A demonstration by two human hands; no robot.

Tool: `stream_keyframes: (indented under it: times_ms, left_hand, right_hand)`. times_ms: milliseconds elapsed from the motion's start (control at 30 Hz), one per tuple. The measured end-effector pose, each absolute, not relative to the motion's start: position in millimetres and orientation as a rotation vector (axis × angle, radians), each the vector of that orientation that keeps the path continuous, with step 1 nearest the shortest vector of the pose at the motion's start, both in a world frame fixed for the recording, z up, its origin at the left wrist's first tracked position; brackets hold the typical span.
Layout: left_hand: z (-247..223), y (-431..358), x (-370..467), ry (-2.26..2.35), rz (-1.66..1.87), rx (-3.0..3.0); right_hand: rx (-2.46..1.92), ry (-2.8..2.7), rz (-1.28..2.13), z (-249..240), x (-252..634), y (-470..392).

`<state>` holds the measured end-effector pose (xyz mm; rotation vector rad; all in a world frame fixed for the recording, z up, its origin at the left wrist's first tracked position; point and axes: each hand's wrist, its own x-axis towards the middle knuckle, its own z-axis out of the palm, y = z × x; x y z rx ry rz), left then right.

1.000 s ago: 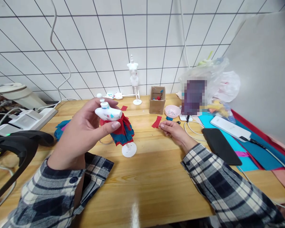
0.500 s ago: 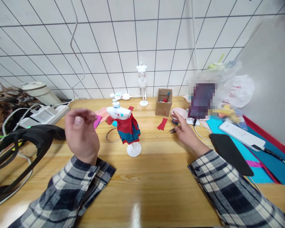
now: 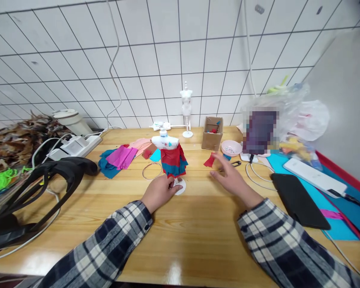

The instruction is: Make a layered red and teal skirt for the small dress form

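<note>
A small white dress form [image 3: 165,142] stands at mid-table, wearing a red and blue cloth skirt [image 3: 174,161]. Its round white base [image 3: 180,187] is gripped at the stem by my left hand [image 3: 159,192], whose fingers close just under the skirt. To the right, my right hand [image 3: 230,176] hovers over the table with fingers apart and holds nothing. Beyond its fingertips lies a red cloth scrap [image 3: 209,160]. Dark-handled scissors [image 3: 235,164] lie beside that hand, partly hidden by it.
Behind are a second dress form [image 3: 186,105], a cardboard box [image 3: 212,138] and a pink bowl [image 3: 231,148]. Folded cloths [image 3: 121,157], a power strip [image 3: 78,146] and a black headset [image 3: 69,172] lie left. A black phone [image 3: 298,200] and a white power bank [image 3: 313,176] lie right.
My left hand has come down from the raised position at the left and closed on the dress form's stem. My right hand stays open near the scissors. The camera view has shifted left.
</note>
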<state>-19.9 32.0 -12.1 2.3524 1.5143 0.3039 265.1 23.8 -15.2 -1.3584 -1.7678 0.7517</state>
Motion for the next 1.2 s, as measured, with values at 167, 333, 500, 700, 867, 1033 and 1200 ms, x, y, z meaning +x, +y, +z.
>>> stream_keyframes:
  times_ms: [167,333,500,700,867,1033,1200]
  left_hand:
    - [-15,55,-2,1.447,0.412,2.404]
    - [-17,70,18,1.397,0.455,2.407]
    - [-21,67,17,1.388,0.481,2.436]
    - [-4,67,-10,1.271,0.608,2.406]
    - [17,77,-86,1.451,0.424,2.471]
    - [8,78,-121,1.607,0.024,2.464]
    - [15,65,-97,1.505,0.100,2.389]
  right_hand:
    - [-1.354,-1.904,0.331,-18,271,33]
    - [-1.340,-2.059,0.340,-26,271,35]
    - [-1.440,-2.034,0.332,-22,274,37]
    - [-1.565,-1.892,0.288,-16,277,33]
    - [-1.372,-1.898,0.424,-17,274,30]
    - [-1.358,-1.868,0.371,-19,270,29]
    - [-1.356,-1.784,0.279,-17,272,28]
